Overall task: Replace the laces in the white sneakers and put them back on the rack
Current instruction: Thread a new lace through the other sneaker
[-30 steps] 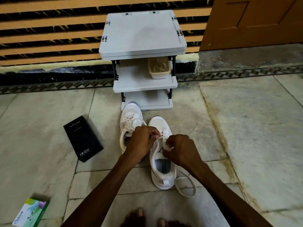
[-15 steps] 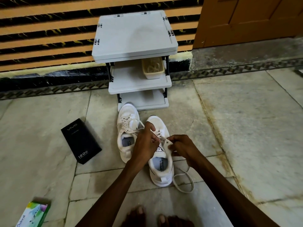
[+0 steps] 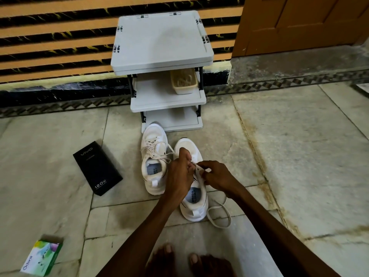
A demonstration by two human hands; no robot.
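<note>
Two white sneakers stand side by side on the stone floor in front of a grey three-shelf rack (image 3: 162, 64). The left sneaker (image 3: 154, 156) is laced, with loose lace ends lying across it. Over the tongue of the right sneaker (image 3: 194, 204) both my hands work close together. My left hand (image 3: 179, 174) pinches a white lace at the eyelets. My right hand (image 3: 216, 176) pinches the same lace from the right side. A long loop of that lace (image 3: 219, 214) trails on the floor to the right of the heel.
A beige tub (image 3: 184, 80) holding laces sits on the rack's middle shelf. A black phone box (image 3: 97, 168) lies on the floor to the left, and a small green-and-white box (image 3: 42, 256) at the bottom left. My bare toes (image 3: 179, 260) show at the bottom edge.
Both hands stay at the right sneaker's eyelets. My right hand has shifted closer to the left one, and the lace loop on the floor has changed shape slightly. The view moved a little.
</note>
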